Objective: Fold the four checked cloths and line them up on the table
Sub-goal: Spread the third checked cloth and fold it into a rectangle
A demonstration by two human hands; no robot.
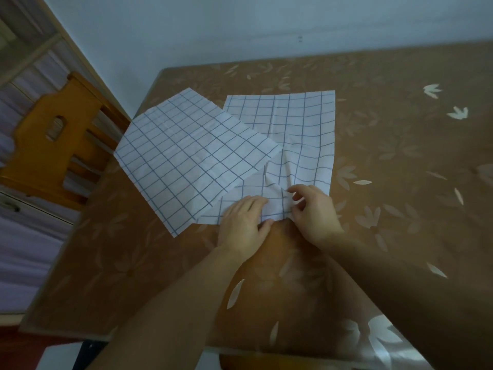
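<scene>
White checked cloth near edge pinched under both hands: left hand, right hand.

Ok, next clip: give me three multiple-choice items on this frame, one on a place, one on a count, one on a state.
1. Where does the angled left cloth lie?
A. overlapping the right cloth
B. on the chair
C. folded at the table's right edge

2. How many checked cloths show?
A. one
B. two
C. four

3. What state is the right cloth's near edge in?
A. flat and untouched
B. rumpled, under both hands
C. rolled up

Answers:
1 A, its right corner covers the other cloth.
2 B, only two are visible on the table.
3 B, the left hand and right hand are on the wrinkled edge.
</scene>
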